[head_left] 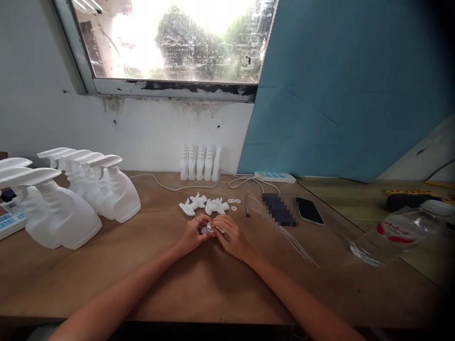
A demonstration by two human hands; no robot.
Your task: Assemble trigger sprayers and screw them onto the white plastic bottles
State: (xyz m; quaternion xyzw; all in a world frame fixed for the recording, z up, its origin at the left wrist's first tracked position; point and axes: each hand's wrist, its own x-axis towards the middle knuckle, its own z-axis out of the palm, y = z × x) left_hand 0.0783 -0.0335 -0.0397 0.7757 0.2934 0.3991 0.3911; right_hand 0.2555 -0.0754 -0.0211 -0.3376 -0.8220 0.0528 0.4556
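In the head view, a small white plastic part (209, 228) sits between my hands, above the near middle of the table. My left hand (194, 233) is closed on its left side with thumb and fingers. From the right, my right hand (232, 237) pinches the same part, its fingers curled over the top. My fingers cover most of the part, so its full shape is hidden. Just beyond my fingertips lies a pile of white curved plastic pieces (216, 206). Flat white rings (233, 208) lie to the right of that pile.
White spray-type bottles (124, 201) stand in rows at left. Several slim white bottle-shaped pieces (201, 163) line the wall. A slender dark tool (248, 207), thin white tubes (298, 247), a phone (310, 211), a power strip (273, 177) and a clear water bottle (391, 237) are at right.
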